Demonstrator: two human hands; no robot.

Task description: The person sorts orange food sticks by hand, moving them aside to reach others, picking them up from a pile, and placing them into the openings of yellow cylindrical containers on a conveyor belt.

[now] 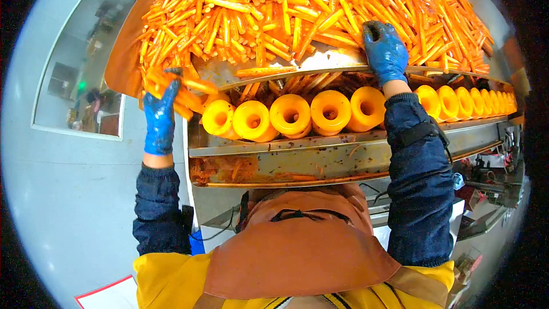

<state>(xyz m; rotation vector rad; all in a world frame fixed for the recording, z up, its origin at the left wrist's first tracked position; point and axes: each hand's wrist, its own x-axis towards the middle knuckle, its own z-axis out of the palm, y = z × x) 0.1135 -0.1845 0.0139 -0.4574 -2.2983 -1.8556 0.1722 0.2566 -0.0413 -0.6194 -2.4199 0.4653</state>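
- Two blue-gloved hands work the carrot pile (309,11).
- Left hand (160,117) is closed around a bunch of carrot pieces (180,88) at the pile's near-left edge.
- Right hand (384,51) lies spread, palm down, on carrots at the metal tray's lip (320,64), grasping nothing.
- Yellow rollers (291,114) line up just below the tray.

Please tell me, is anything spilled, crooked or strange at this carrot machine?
Yes. Orange scraps and mush lie in the metal trough below the yellow rollers, like spilled pieces. At the left edge, carrot sticks hang over the tray corner beside the left hand. The right hand rests on the pile.
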